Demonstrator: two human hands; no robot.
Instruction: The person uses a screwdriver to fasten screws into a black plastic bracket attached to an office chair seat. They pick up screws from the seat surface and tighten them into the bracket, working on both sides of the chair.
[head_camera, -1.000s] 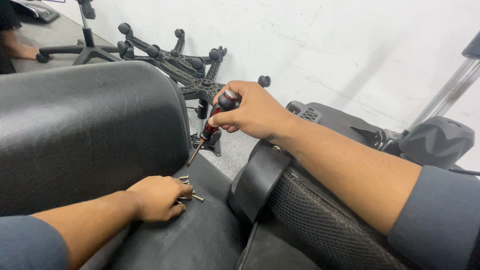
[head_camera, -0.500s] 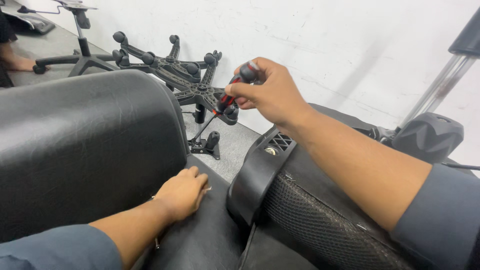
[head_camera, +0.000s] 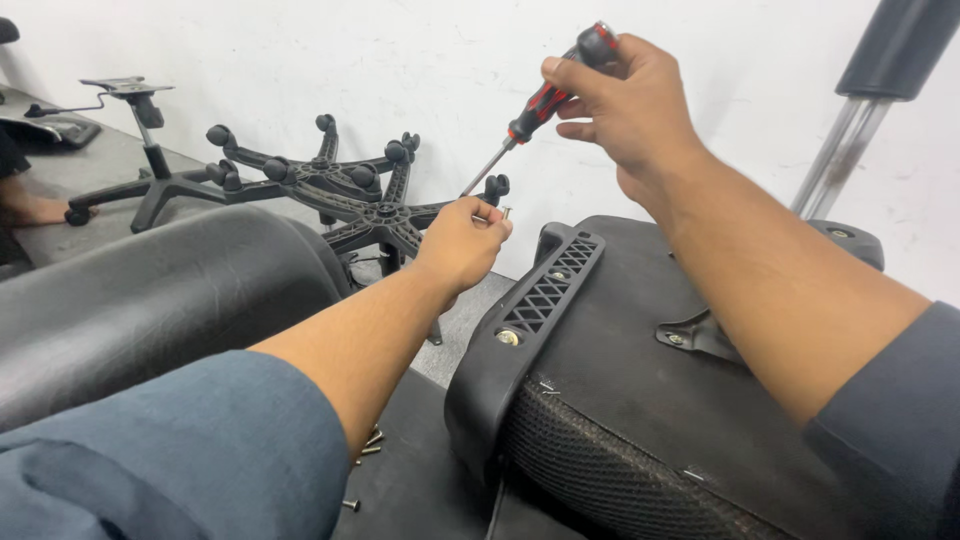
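My right hand (head_camera: 630, 105) is raised near the wall, closed around the red and black handle of a screwdriver (head_camera: 545, 100) whose steel shaft slants down to the left. The tip meets a small screw (head_camera: 503, 213) pinched in the fingers of my left hand (head_camera: 463, 240). Below both hands lies an upturned black chair seat (head_camera: 640, 380) with a ribbed plastic arm bracket (head_camera: 530, 310) bolted along its edge. Loose screws (head_camera: 368, 450) lie on the black cushion under my left forearm.
A padded black backrest (head_camera: 160, 300) fills the left. Stacked star-shaped chair bases with caster sockets (head_camera: 340, 190) stand on the grey floor by the white wall. A chrome gas-lift post (head_camera: 850, 120) rises at right. Another person's foot (head_camera: 30, 210) shows at far left.
My left hand rose from the cushion, where loose screws lay, up to the screwdriver tip with a screw. My right hand lifted the screwdriver higher and to the right.
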